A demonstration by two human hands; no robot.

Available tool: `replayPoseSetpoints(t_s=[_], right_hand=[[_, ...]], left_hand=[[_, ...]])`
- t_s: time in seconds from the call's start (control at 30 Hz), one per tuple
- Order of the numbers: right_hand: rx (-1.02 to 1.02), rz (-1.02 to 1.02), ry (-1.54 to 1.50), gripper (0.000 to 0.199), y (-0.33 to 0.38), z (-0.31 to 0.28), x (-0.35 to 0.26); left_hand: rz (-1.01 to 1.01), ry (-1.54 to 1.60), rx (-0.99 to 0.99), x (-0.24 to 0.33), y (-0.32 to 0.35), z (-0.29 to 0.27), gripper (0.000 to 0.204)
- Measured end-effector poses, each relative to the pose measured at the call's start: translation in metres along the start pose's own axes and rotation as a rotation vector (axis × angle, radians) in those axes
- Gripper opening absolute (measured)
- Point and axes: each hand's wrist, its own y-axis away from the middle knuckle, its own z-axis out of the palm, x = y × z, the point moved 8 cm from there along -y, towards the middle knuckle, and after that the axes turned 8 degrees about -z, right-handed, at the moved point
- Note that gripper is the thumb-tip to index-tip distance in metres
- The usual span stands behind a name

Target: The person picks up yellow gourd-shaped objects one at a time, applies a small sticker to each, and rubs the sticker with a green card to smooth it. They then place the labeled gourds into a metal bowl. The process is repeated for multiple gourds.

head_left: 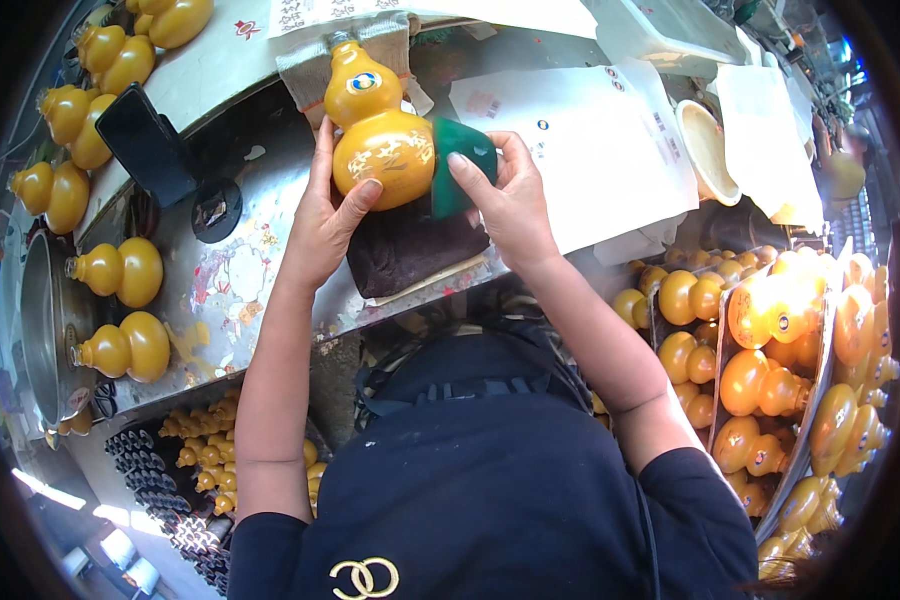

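Observation:
My left hand [322, 215] grips a yellow gourd-shaped bottle [375, 130] from its left side, thumb across the lower bulb. The bottle stands upright over a dark brown cloth pad [410, 250] on the metal bench [240, 270]. It has a round blue mark on the upper bulb and pale gold figures on the lower one. My right hand [510, 195] holds a green sponge [462, 160] pressed against the bottle's right side.
More yellow gourd bottles lie along the left [120, 270] and fill crates at the right [770, 350]. White paper sheets [590, 130] and a bowl [708, 150] lie behind. A black stand [150, 145], a steel pot [40, 330] and small yellow caps [205, 440] sit left.

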Motion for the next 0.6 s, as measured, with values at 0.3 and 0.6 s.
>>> replayPoseSetpoints(t_s=[0.3, 0.6], right_hand=[[0.137, -0.2, 0.27, 0.032, -0.002, -0.02, -0.022], [-0.481, -1.084, 1.051, 0.036, 0.041, 0.092, -0.098]], left_hand=[[-0.045, 0.257, -0.185, -0.012, -0.003, -0.004, 0.094], [-0.189, 0.488, -0.2, -0.023, -0.023, -0.027, 0.062]])
